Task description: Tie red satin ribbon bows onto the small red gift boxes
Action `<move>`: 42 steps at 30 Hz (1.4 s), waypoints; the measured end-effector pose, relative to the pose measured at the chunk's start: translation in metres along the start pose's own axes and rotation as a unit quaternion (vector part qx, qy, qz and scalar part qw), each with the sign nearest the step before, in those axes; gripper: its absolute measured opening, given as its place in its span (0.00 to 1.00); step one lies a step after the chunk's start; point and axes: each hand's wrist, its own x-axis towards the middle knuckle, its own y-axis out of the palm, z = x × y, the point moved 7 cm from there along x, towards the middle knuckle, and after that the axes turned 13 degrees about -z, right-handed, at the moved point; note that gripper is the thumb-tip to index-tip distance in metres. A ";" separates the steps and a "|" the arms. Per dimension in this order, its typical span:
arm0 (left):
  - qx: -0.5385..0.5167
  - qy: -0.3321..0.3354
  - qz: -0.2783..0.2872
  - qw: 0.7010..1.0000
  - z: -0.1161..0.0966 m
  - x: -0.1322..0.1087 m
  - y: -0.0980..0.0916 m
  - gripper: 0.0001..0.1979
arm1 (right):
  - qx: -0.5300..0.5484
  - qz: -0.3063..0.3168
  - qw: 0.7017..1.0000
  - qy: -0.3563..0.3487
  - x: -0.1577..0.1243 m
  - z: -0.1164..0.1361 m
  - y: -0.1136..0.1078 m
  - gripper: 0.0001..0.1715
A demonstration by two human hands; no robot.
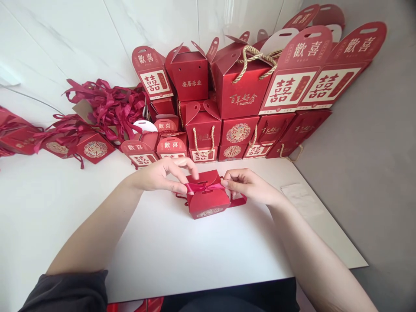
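Observation:
A small red gift box (209, 203) with a round gold emblem on its front stands upright on the white table. A dark pink ribbon (205, 187) runs through the slots in its top flaps and is tied in a bow or knot there. At the box's left side, my left hand (165, 174) pinches one side of the ribbon between thumb and finger, another finger raised above the lid. On the opposite side my right hand (243, 184) grips the other side of the ribbon with its fingertips. A ribbon tail (238, 202) hangs beside the box, partly hidden.
Stacked red gift boxes (240, 99), some with gold rope handles, line the back wall. A heap of dark pink ribbons (113, 104) lies at back left, near ribboned boxes (95, 147). A whitish flat patch (300, 197) lies at right. The table's front edge (201, 291) is near my body.

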 end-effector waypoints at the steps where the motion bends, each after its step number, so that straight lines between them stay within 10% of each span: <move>1: -0.031 0.021 -0.010 0.999 -0.001 0.002 0.003 0.08 | 0.003 0.004 1.000 -0.002 0.000 0.001 0.000 0.21; 18: -0.091 0.028 -0.136 0.986 0.025 0.018 0.025 0.08 | 0.040 0.019 0.999 0.009 0.001 0.002 -0.002 0.19; 32: -0.068 -0.026 -0.073 0.995 0.019 0.016 0.032 0.09 | 0.091 0.061 0.993 -0.030 -0.002 0.006 -0.002 0.13; 42: -0.006 -0.027 -0.069 0.997 0.014 0.013 0.033 0.16 | 0.049 -0.054 0.986 -0.150 0.002 0.018 0.010 0.10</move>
